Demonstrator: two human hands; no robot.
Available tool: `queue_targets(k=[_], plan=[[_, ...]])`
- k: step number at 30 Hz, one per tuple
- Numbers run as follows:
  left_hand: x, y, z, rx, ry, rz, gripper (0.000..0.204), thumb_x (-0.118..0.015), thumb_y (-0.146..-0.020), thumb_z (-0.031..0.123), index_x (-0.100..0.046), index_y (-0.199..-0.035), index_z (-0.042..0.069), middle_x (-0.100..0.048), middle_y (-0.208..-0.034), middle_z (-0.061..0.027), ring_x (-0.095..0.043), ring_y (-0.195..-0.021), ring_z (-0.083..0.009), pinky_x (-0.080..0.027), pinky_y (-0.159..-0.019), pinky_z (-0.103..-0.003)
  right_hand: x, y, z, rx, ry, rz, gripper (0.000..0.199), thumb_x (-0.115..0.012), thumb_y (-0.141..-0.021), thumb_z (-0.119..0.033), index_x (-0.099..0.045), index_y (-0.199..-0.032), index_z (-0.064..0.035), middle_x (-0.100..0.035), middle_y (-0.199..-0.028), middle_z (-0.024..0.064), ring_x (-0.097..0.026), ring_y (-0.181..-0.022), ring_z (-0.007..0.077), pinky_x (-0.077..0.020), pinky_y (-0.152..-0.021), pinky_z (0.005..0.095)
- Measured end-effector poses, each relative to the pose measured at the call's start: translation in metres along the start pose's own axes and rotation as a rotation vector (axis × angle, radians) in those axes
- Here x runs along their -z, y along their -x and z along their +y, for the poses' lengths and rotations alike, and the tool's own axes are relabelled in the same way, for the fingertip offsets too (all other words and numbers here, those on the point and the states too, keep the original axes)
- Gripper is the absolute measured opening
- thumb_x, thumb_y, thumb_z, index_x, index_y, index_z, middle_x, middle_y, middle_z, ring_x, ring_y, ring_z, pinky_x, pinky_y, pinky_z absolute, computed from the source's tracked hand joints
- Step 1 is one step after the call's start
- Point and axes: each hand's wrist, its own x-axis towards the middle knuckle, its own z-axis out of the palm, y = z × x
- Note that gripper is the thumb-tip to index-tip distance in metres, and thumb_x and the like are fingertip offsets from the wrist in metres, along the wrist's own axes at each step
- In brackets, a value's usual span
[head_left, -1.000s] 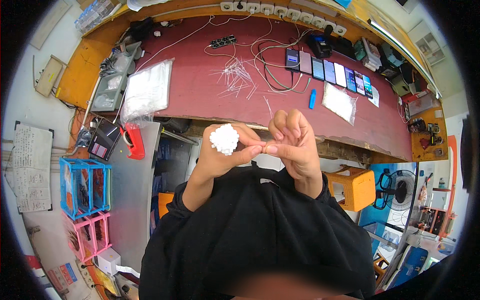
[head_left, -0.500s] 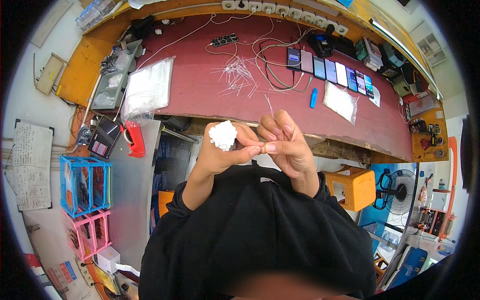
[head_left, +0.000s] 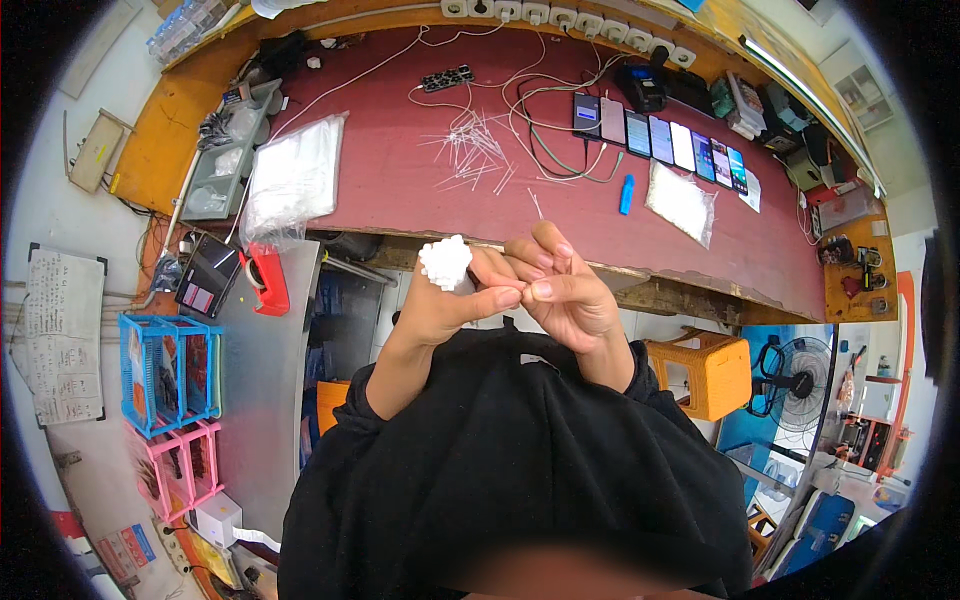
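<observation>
1. Near the red bench's (head_left: pixel 400 190) front edge, the left hand (head_left: pixel 440 305) grips a white bundle of small pieces (head_left: pixel 444 262).
2. The right hand (head_left: pixel 565 295) pinches fingertip to fingertip against it, seemingly working one piece; what, I cannot tell.
3. Next likely needs a steady, fine pull.

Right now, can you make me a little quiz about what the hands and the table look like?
1. True or false: the left hand holds a white bundle.
2. What do the fingertips of the right hand touch? A) the blue pen B) the left hand's fingertips C) the orange stool
3. Fill in: the row of phones lies on the ____ table.

Key: 1 true; 2 B; 3 red.
</observation>
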Motion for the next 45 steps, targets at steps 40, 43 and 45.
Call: queue_targets(k=[40,43,45], plan=[[-0.013,-0.015,-0.015,-0.235,-0.224,0.287,0.012,-0.067,-0.08,0.009,-0.068,-0.087,-0.001,-0.06,-0.08,-0.0077,-0.044,-0.047,-0.0051,-0.031,-0.042,-0.018,-0.003,0.0,-0.021,0.415,0.416,0.045,0.032,-0.056,-0.073,0.01,-0.035,-0.079,-0.0134,-0.037,-0.08,0.0008,-0.043,-0.076,0.0106,-0.0534,-0.082,0.0343],[-0.015,-0.015,-0.012,-0.198,-0.212,0.277,0.013,-0.064,-0.082,0.01,-0.067,-0.086,-0.002,-0.06,-0.08,-0.0083,-0.043,-0.045,-0.0055,-0.031,-0.041,-0.019,-0.001,0.0,-0.022,0.426,0.434,0.05,0.031,-0.056,-0.073,0.009,-0.035,-0.079,-0.0133,-0.037,-0.08,0.0008,-0.042,-0.076,0.0108,-0.0539,-0.081,0.0344],[-0.017,-0.015,-0.01,-0.176,-0.208,0.282,0.012,-0.064,-0.082,0.009,-0.067,-0.085,-0.002,-0.06,-0.08,-0.0084,-0.044,-0.047,-0.0055,-0.031,-0.041,-0.018,-0.002,0.001,-0.022,0.431,0.421,0.051,0.033,-0.057,-0.073,0.011,-0.036,-0.079,-0.0125,-0.037,-0.081,0.0006,-0.043,-0.075,0.0098,-0.0537,-0.081,0.0351]])
